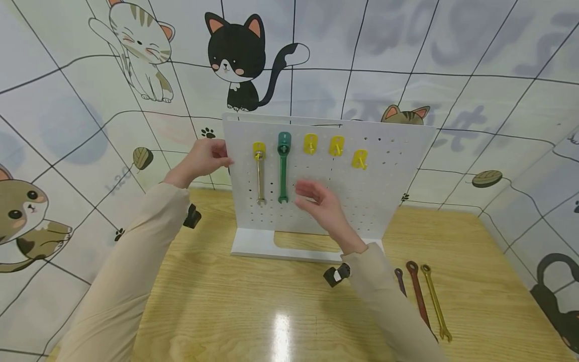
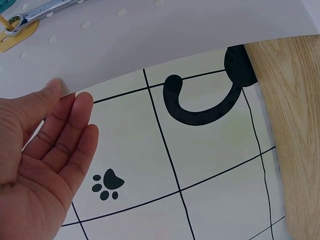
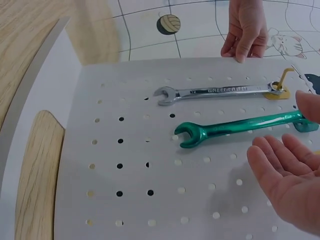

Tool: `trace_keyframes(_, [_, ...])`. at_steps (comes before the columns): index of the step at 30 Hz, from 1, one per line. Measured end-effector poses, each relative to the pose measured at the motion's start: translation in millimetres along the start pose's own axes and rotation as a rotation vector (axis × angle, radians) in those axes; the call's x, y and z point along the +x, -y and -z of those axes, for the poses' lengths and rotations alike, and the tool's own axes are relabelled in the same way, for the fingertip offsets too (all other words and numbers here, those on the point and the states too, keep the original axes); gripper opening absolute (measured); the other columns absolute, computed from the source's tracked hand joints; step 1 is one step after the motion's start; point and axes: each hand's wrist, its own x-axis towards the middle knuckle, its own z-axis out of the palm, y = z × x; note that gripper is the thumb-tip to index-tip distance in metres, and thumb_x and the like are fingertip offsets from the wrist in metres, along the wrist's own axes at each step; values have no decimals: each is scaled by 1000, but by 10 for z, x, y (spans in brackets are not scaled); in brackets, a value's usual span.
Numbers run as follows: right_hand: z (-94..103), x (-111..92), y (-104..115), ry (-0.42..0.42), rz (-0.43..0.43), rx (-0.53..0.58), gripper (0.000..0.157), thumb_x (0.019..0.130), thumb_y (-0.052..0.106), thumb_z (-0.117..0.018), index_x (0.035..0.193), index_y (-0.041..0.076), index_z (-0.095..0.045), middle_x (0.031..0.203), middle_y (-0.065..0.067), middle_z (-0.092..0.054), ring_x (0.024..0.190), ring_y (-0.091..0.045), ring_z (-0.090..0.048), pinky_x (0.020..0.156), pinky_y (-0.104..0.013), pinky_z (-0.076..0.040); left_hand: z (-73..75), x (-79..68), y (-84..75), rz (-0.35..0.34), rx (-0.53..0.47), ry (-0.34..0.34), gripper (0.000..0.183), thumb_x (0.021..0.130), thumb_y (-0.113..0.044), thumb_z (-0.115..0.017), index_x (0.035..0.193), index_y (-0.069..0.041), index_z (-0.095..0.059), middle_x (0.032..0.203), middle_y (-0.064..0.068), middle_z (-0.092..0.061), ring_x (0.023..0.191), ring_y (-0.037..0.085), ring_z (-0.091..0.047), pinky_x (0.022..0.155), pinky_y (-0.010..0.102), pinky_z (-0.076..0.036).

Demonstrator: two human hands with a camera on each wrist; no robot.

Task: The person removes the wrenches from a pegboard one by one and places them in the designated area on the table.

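Observation:
A white pegboard [image 1: 371,196] stands upright on the table. My left hand [image 1: 205,157] pinches its left edge, thumb on the front face, as the left wrist view [image 2: 50,150] shows too. A silver combination wrench [image 1: 260,178] hangs from a yellow hook [image 1: 259,147]. Beside it, a green combination wrench [image 1: 283,176] hangs from a green hook [image 1: 284,138]. My right hand [image 1: 323,206] hovers in front of the board, just right of the green wrench, fingers relaxed and holding nothing. In the right wrist view its fingers [image 3: 272,155] lie close beside the green wrench.
Three yellow hooks, the nearest to the green wrench [image 1: 310,144] among them, carry nothing. On the table [image 1: 217,301] at right lie a small purple wrench [image 1: 400,281], a red wrench [image 1: 418,291] and a gold wrench [image 1: 436,301]. A cat-patterned backdrop [image 1: 353,50] stands behind.

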Motion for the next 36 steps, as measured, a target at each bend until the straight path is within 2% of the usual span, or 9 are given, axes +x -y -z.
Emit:
trace_keyframes(12, [-177,212,15,-89,21,25,39,90,1,-60,128,-3,-49,127,-19,-55,116,-29,-53,94,-36,-44,-2,23,12,-3,7,3,7,85,-2,-64,86,5,-61,81,18,-65,77,31,-61,77,43,-45])
trace_keyframes(20, [-232,321,50,-106,3,-16,38,90,6,-62,126,0,-52,123,-14,-58,112,-25,-55,92,-34,-45,-5,29,29,-2,-2,7,8,86,-2,-64,87,5,-61,82,18,-65,81,36,-62,78,43,-45])
trace_keyframes(24, [-251,362,68,-123,-2,-25,37,89,5,-63,124,-1,-54,121,-15,-59,110,-26,-56,91,-34,-45,-4,17,10,-2,-2,8,8,86,-2,-64,89,6,-61,83,19,-65,79,33,-62,78,43,-45])
trace_keyframes(27, [-263,379,71,-130,-11,-37,36,89,5,-63,123,-1,-54,120,-14,-59,109,-25,-57,90,-34,-45,1,7,-10,1,2,6,8,86,-1,-64,89,6,-62,83,19,-65,77,30,-62,78,43,-46])
trace_keyframes(32, [-289,413,55,-142,-41,-34,32,89,6,-63,120,-2,-56,116,-15,-60,106,-24,-57,89,-33,-45,6,0,-21,-6,9,6,8,86,-2,-64,89,6,-62,83,19,-66,77,31,-62,77,43,-46])
trace_keyframes(36, [-315,434,41,-149,-90,-27,26,89,7,-63,113,-2,-60,109,-15,-62,96,-21,-57,82,-28,-46,5,1,-13,-5,13,7,8,86,-2,-64,88,5,-62,82,18,-66,77,32,-62,77,43,-46])
